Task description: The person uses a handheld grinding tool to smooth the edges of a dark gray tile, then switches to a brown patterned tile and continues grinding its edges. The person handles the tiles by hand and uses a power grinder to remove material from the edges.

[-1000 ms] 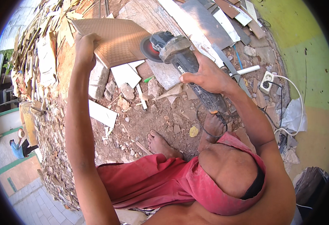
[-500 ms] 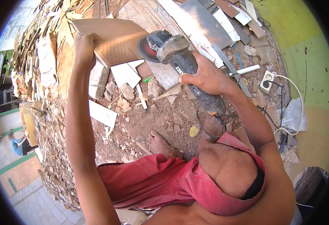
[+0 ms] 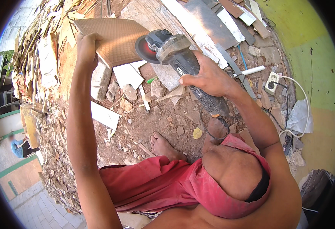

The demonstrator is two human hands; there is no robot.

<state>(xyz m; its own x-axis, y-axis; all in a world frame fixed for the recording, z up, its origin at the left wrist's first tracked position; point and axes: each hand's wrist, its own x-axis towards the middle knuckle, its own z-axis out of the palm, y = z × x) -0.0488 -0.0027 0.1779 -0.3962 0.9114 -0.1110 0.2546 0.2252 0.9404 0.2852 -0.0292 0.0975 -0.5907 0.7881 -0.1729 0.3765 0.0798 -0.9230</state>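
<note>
My left hand [image 3: 87, 49] grips the near left edge of a brown tile [image 3: 115, 42] with a ribbed underside, tilted up off the ground. In my right hand [image 3: 212, 74] is a dark, dusty angle grinder [image 3: 180, 57], my fingers wrapped round its body. The grinder's disc [image 3: 145, 49], dark at the rim with a red middle, is at the tile's right edge and overlaps it in view. A black cord hangs from the grinder's rear near my bare foot [image 3: 166, 147].
White tile pieces [image 3: 105, 115], stones [image 3: 129, 92] and rubble lie on the dirt. Long boards and grey slabs [image 3: 207, 23] stretch behind. A white socket strip [image 3: 272, 83] with plugged cords lies by the green wall [image 3: 309, 45]. Far left, a person [image 3: 19, 148] in blue is visible.
The grinder has shifted slightly to the left with my right hand, its disc now further over the tile's edge. The tile and my left hand stay almost in place.
</note>
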